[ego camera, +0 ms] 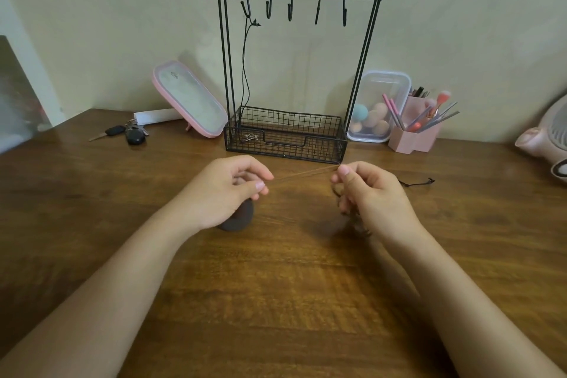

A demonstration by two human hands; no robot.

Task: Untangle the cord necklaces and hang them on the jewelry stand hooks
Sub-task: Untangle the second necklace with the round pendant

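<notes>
Two hands stretched a brown cord (306,173) tight over the middle of the counter (276,285), likely to free its tangles. The left hand (225,190) and right hand (372,196) fingers (260,186) each pinched it. One black necklace (244,70) hung on the stand (285,147) by the back edge.

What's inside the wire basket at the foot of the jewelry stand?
In the basket, a silvery pendant on the black cord hanging from the leftmost hook. Mesh obscures the rest of its floor.
</notes>
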